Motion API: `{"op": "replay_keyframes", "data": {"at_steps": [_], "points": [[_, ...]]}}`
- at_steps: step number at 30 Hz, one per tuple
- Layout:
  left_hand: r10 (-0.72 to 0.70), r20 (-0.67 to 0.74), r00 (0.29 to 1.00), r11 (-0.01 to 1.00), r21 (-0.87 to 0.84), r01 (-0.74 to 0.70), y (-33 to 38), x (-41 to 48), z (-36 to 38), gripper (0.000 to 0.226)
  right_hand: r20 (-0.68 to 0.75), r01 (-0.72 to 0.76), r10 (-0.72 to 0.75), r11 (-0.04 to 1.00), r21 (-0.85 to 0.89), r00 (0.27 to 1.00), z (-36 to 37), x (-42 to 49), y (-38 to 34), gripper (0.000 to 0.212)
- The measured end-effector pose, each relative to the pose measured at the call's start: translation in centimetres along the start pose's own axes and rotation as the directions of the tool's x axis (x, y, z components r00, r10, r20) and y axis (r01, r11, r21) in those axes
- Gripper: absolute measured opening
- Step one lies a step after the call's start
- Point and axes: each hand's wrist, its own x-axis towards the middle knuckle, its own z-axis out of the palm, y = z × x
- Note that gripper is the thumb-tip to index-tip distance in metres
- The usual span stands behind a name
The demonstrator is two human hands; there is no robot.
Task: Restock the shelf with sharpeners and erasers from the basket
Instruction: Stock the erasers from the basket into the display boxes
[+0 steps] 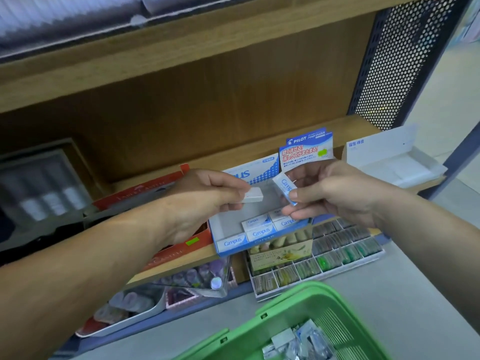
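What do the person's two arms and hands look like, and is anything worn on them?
Both are bare. The left hand and right hand show no gloves or rings. The left forearm and right forearm carry no sleeve, watch or bracelet within the picture. The visible thumbnail looks short and unpainted.

Matt wooden shelf (181, 81) (perforated metal side), glossy green plastic basket (306, 305).

erasers (259, 231) in box (220, 229), basket (285, 302) before shelf (181, 258)
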Motion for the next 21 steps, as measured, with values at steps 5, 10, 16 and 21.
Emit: {"op": "replay_keyframes", "data": {"at_steps": [5,10,16,21], "points": [[0.039,-0.011,0.999,0.999,0.018,-0.039,-0.4,0.2,-0.4,0.037,0.007,0.015,-0.014,0.996,-0.093,1.000,0.2,0.3,-0.1,0.032],[0.026,-0.026,0.999,0.997,0.070,-0.025,-0.6,0.5,-0.7,0.031,-0.031,0.023,-0.026,0.995,-0.096,0.999,0.0,0.8,-0.1,0.034],[0.052,-0.028,0.998,0.983,0.180,-0.046,-0.6,0.6,0.5,0.020,-0.106,0.022,-0.040,0.985,-0.170,0.994,-0.6,0.7,0.0,0.023],[0.118,-0.036,0.992,0.912,0.399,-0.094,-0.8,2.8,2.3,0.011,-0.177,0.016,-0.057,0.974,-0.224,0.983,-1.6,1.0,0.7,0.019]]}}
